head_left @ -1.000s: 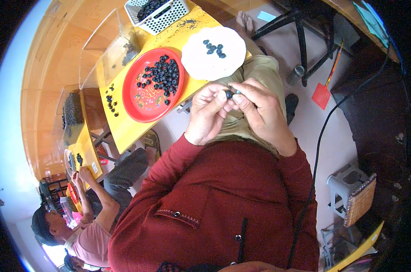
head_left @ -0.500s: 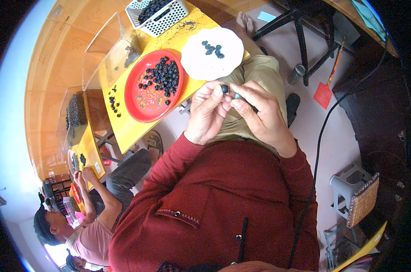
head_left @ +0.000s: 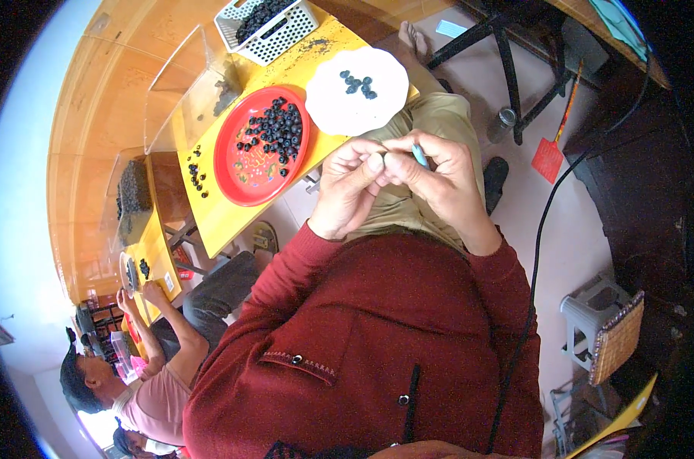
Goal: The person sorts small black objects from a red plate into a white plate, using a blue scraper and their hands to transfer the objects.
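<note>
Above my lap both hands meet, fingertips pressed together. My left hand [head_left: 348, 187] is closed in a pinch; the dark round bead-like ball seen there a moment earlier is now hidden behind the fingers. My right hand [head_left: 443, 177] is closed round a small teal-handled tool [head_left: 420, 155], its tip out of sight against the left fingertips. Just beyond my hands, a white scalloped plate [head_left: 335, 111] carries several dark balls [head_left: 358, 83]. Left of it, a red oval tray [head_left: 236, 183] holds a heap of similar black balls [head_left: 280, 126].
A yellow table [head_left: 209, 229] bears the plates, loose balls [head_left: 196, 180] and a white perforated basket [head_left: 274, 46] of dark pieces. A clear panel [head_left: 180, 92] stands at its left. A co-worker [head_left: 148, 398] sits lower left. A black cable [head_left: 542, 237] hangs at my right, near a grey stool [head_left: 588, 314].
My fingers have closed over the dark ball, which showed before. My right hand has turned, and more of the teal handle now shows above its fingers. The co-worker's hands have shifted.
</note>
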{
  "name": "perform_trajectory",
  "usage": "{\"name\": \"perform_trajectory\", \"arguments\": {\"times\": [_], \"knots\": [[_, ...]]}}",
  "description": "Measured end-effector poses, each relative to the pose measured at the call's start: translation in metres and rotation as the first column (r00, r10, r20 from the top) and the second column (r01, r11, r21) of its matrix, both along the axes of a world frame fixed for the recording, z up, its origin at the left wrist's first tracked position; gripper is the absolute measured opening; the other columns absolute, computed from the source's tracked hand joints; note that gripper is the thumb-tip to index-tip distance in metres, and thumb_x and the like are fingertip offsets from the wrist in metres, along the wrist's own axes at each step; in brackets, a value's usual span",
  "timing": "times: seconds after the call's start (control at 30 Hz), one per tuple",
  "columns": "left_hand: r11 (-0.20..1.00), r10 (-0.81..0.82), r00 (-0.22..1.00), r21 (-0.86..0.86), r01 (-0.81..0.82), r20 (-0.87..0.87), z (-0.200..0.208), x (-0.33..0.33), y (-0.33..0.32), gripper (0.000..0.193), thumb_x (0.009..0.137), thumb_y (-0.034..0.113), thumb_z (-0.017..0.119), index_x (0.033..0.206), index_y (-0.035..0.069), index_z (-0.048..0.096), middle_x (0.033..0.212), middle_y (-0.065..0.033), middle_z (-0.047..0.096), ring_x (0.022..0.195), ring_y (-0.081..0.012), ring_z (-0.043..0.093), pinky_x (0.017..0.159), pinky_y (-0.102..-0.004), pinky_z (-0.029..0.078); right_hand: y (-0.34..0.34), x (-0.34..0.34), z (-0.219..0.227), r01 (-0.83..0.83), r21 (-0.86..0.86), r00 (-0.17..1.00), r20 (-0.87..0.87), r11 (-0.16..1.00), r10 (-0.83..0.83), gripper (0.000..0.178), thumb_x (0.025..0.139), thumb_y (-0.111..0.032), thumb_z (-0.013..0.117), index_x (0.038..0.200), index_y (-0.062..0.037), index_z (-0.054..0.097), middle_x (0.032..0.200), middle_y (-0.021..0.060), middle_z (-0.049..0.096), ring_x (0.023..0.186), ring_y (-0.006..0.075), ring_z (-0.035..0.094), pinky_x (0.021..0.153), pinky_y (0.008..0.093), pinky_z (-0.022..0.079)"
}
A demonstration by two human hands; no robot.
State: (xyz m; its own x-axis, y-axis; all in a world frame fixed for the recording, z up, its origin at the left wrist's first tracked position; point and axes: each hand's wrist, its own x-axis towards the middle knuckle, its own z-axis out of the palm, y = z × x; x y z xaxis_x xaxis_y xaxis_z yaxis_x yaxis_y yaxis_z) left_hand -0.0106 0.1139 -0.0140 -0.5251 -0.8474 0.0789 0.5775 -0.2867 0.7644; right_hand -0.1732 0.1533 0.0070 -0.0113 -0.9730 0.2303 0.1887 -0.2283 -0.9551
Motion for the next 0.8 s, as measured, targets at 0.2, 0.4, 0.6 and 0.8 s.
{"name": "perform_trajectory", "arguments": {"times": [0.2,0.4,0.6,0.8], "knots": [[1.0,0.002,1.0,-0.015,-0.002,0.019,0.005,0.007,0.007,0.014,0.093,0.009,0.062,0.103,-0.001,0.062,0.09,-0.0092,0.068,0.078,-0.0164,0.066,0.073,-0.0311,0.057,0.0,0.001,0.002,-0.119,0.084,0.973,0.21,0.989,0.099,0.018,0.094,-0.014,0.063,0.096,0.0025,0.068,0.074,-0.0026,0.063,0.066,0.0014,0.053,0.055,0.0183,0.041],[0.861,0.469,0.756,-0.426,-0.277,0.456,0.014,0.054,-0.013,0.014,0.086,0.001,0.069,0.099,-0.002,0.066,0.091,-0.0078,0.069,0.077,-0.0129,0.065,0.074,-0.027,0.053,-0.002,0.005,-0.016,0.046,0.179,0.999,0.02,0.983,-0.05,0.015,0.094,-0.013,0.063,0.088,-0.0004,0.068,0.066,-0.0095,0.05,0.059,-0.0011,0.04,0.05,0.0187,0.03],[0.625,0.78,0.198,-0.747,-0.226,0.593,0.032,0.131,-0.068,0.016,0.081,0.001,0.073,0.096,-0.003,0.068,0.086,-0.0063,0.069,0.077,-0.0106,0.064,0.071,-0.0239,0.052,-0.003,0.004,-0.033,0.009,0.17,0.998,0.058,0.985,-0.019,0.015,0.094,-0.012,0.062,0.089,0.001,0.067,0.066,-0.0096,0.049,0.058,-0.0011,0.038,0.049,0.0186,0.029],[0.659,0.752,0.08,-0.742,-0.121,0.654,0.015,0.157,-0.106,0.017,0.081,0.006,0.073,0.095,-0.003,0.069,0.083,-0.0084,0.071,0.074,-0.0112,0.065,0.071,-0.0259,0.052,-0.003,0.0,-0.045,0.068,0.171,0.997,0.013,0.983,-0.071,0.016,0.094,-0.014,0.062,0.093,0.0016,0.067,0.066,-0.0093,0.049,0.059,-0.0003,0.039,0.051,0.0189,0.031]]}}
